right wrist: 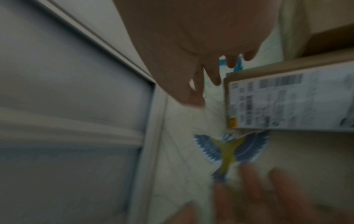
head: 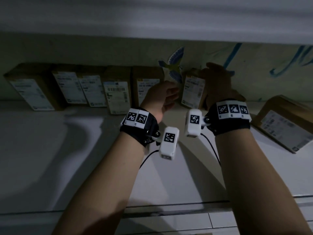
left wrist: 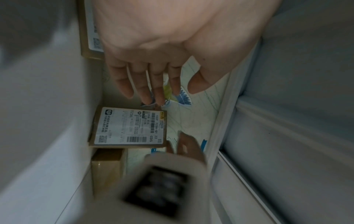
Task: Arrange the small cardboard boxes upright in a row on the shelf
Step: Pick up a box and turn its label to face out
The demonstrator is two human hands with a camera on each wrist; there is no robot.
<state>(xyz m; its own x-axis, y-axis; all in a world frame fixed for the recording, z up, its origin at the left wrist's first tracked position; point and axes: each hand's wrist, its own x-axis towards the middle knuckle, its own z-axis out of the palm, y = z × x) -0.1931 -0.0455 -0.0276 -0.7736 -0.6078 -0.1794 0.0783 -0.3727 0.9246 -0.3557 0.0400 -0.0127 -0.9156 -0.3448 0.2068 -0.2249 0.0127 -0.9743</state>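
Several brown cardboard boxes [head: 116, 89] with white labels stand upright in a row at the back of the white shelf [head: 67, 150]. One more labelled box [head: 193, 89] stands apart to their right, between my hands; it also shows in the wrist views as box [left wrist: 130, 125] and box [right wrist: 287, 103]. My left hand [head: 172, 94] is just left of it with straight fingers [left wrist: 145, 84], holding nothing. My right hand [head: 215, 77] hovers at its upper right corner with loose fingers [right wrist: 214, 75]; whether they touch the box is unclear.
Another labelled box [head: 286, 126] lies flat and askew on the shelf at the far right. A blue and yellow bird sticker [head: 176, 68] is on the back wall behind the gap in the row. A white ledge [head: 152, 17] overhangs the shelf.
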